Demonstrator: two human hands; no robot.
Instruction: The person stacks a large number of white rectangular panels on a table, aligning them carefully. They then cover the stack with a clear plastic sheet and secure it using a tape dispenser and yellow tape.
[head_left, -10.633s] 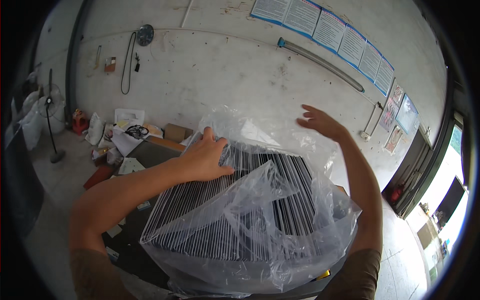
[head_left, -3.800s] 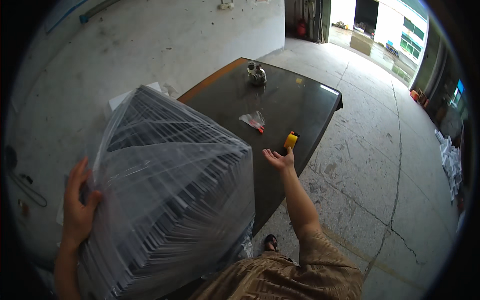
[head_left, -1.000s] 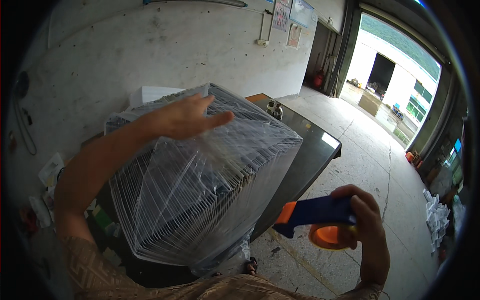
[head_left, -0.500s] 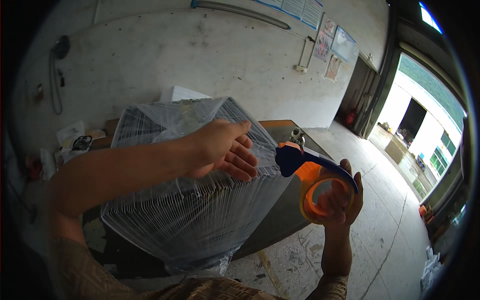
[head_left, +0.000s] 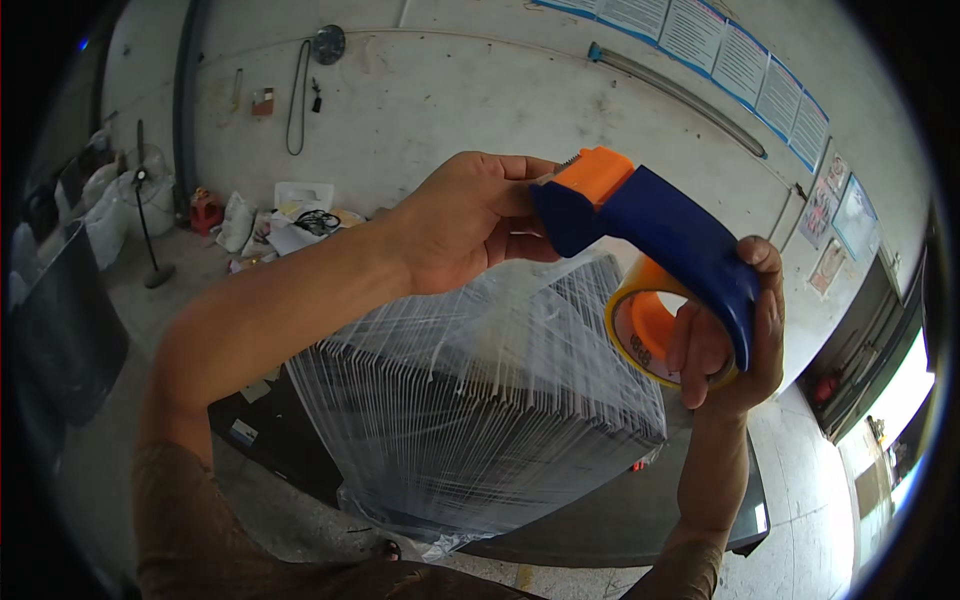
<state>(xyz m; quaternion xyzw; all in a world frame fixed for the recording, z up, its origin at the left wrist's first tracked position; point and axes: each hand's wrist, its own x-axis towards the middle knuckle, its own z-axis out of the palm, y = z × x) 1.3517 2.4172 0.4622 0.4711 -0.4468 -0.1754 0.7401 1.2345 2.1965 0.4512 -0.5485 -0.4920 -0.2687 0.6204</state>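
My right hand (head_left: pixel 750 330) grips a blue and orange tape dispenser (head_left: pixel 680 230) by its handle, with fingers inside the orange hub. A roll of yellowish packing tape (head_left: pixel 628 325) sits on that hub. My left hand (head_left: pixel 480 220) is closed at the toothed front end of the dispenser; its fingertips are partly hidden there, and I cannot see whether they pinch the tape's loose end. Below both hands stands a large stack of thin flat sheets (head_left: pixel 490 400), wrapped in clear stretch film. A glossy patch shows on top of the film.
The wrapped stack rests on a dark table (head_left: pixel 600 520). Behind it, papers and a black cable (head_left: pixel 318 222) lie by the wall. A standing fan (head_left: pixel 150 200), white sacks (head_left: pixel 100 225) and a dark bin (head_left: pixel 80 320) are at the left. A doorway (head_left: pixel 850 340) opens at the right.
My view has swung left. The dispenser has been raised and brought closer to me, and my left hand has gone from spread fingers above the stack to closing at the dispenser's front end.
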